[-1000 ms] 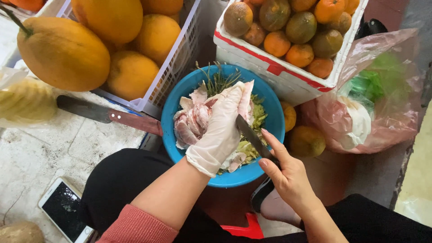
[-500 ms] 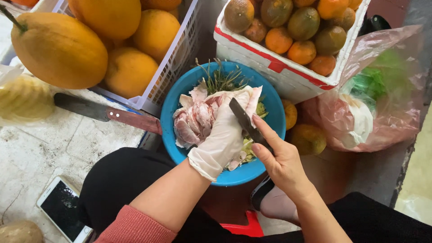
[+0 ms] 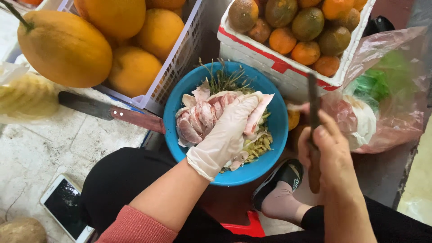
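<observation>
Over the blue bowl [image 3: 274, 130], gloved left hand [image 3: 227, 132] clasping pale meat [image 3: 200, 119]; beside its rim, right hand [image 3: 330, 155] gripping a probably upright knife [image 3: 313, 96].

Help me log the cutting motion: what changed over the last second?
The right hand drew the knife away from the fruit, out to the right of the blue bowl, blade now pointing up. The gloved left hand kept gripping the fruit over the bowl. The cleaver, phone and crates stayed put.
</observation>
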